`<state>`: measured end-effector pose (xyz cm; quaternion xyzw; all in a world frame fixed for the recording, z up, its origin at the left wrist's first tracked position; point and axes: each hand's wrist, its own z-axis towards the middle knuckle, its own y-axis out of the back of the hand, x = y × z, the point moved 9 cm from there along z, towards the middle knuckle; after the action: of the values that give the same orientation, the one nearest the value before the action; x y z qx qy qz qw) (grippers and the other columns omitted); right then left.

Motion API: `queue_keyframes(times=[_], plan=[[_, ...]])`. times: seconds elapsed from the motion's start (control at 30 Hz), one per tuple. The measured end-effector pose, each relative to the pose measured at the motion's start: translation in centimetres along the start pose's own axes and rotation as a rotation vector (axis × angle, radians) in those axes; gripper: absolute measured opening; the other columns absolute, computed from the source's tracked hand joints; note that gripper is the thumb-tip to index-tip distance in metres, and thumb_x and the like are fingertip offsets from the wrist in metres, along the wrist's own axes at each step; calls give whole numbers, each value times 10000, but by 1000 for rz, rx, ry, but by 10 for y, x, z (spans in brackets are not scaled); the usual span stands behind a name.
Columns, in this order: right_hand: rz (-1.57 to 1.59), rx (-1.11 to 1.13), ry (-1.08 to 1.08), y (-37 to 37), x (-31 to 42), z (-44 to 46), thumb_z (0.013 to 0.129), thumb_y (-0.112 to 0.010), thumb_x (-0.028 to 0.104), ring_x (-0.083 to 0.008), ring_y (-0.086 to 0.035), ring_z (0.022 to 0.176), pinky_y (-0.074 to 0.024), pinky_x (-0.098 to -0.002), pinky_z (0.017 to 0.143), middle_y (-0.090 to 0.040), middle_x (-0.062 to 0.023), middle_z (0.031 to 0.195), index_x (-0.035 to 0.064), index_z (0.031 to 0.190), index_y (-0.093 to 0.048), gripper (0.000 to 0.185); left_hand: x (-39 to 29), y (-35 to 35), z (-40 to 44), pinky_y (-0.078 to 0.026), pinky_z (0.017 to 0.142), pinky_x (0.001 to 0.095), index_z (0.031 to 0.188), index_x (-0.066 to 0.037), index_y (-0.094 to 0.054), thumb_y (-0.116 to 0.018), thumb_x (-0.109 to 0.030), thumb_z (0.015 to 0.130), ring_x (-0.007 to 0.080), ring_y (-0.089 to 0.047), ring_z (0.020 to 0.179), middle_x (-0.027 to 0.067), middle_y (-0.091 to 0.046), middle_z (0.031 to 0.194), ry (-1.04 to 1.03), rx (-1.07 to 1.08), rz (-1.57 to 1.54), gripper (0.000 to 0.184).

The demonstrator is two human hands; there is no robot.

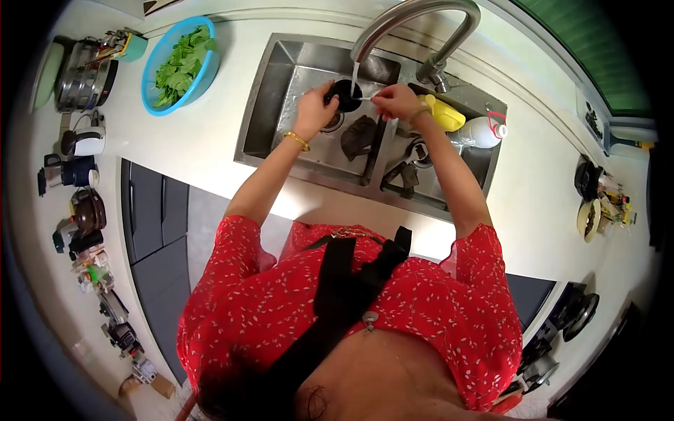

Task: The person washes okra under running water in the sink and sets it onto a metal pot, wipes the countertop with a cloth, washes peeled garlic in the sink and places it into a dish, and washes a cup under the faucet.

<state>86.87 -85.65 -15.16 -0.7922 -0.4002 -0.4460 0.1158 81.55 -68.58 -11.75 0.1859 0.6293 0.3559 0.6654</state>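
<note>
Over the left basin of the steel sink (254, 133), my left hand (316, 111) grips the rim of a round black bowl (345, 105). Water from the curved faucet (414, 10) runs down into the bowl. My right hand (397, 102) is closed on a thin, pale utensil (364, 99) whose far end reaches the bowl; its exact kind is too small to tell. Below the hands, a dark crumpled cloth-like thing (358, 138) lies in the basin near the divider.
A yellow bottle (444, 112) and a clear jug with a red handle (480, 132) stand at the sink's right. The right basin holds dark items (407, 174). A blue basin (149, 83) of leafy greens (184, 67) sits on the left counter (232, 42).
</note>
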Motion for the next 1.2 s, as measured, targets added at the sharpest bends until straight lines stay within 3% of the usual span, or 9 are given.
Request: queue_keyframes(times=[0.1,0.13,0.23,0.4,0.53,0.6,0.73,0.97,1.2], plan=[[-168,82,97,-21,12,8,753,-569,181,-84,-526,456,-403,-210,420,-581,-30,611,-10,799,-605,199,-1,7,-3,-451,633,392,1009,-49,-577,-589,-236,703,342,-556,678,172,-591,714,20,37,87,359],[-293,18,146,-20,24,3,727,-534,165,-181,-593,538,-472,-292,544,-611,-98,653,-11,737,-617,195,12,5,-4,-453,641,390,1004,-44,-578,-591,-247,708,344,-560,694,174,-594,726,78,39,49,360],[-563,-353,552,-8,56,-25,717,-528,145,-263,-590,635,-468,-338,605,-607,-131,705,26,746,-618,153,58,-8,-11,-457,663,385,992,-31,-578,-592,-276,723,347,-572,738,180,-603,767,227,61,-22,364],[-399,-458,433,-2,28,-41,737,-532,161,-302,-573,674,-457,-361,618,-600,-134,714,30,785,-586,149,68,-25,-24,-460,691,377,1004,-37,-570,-577,-313,748,340,-580,783,190,-603,846,326,134,-40,376],[-11,-409,245,-11,-29,-21,787,-516,172,-209,-562,552,-434,-305,526,-590,-104,638,8,815,-533,167,66,-41,-26,-430,595,290,1102,-96,-527,-562,-323,784,172,-543,656,101,-588,756,203,46,-161,393],[341,-311,117,-33,-48,-17,834,-470,168,-115,-488,458,-379,-246,445,-552,-68,576,5,839,-475,163,70,-61,-35,-402,575,256,1091,-94,-541,-550,-340,796,117,-492,638,37,-561,745,417,155,-485,384],[631,-304,-53,-71,-71,-1,856,-448,200,-112,-436,435,-328,-229,394,-517,-52,561,26,853,-468,175,46,-80,-48,-334,554,193,937,-93,-598,-527,-339,820,42,-416,622,-48,-501,702,649,323,-752,282],[447,-508,59,-96,-73,17,852,-437,206,-145,-500,491,-385,-277,458,-537,-79,600,-6,788,-498,229,58,-110,-56,-362,558,227,770,-31,-553,-478,-224,846,85,-451,624,2,-515,687,693,282,-894,220],[242,-690,74,-75,-65,6,832,-436,188,-268,-552,607,-423,-356,557,-552,-151,643,-22,785,-497,224,62,-137,-43,-362,535,230,718,-41,-521,-451,-219,850,100,-453,587,11,-497,651,708,266,-917,232]])
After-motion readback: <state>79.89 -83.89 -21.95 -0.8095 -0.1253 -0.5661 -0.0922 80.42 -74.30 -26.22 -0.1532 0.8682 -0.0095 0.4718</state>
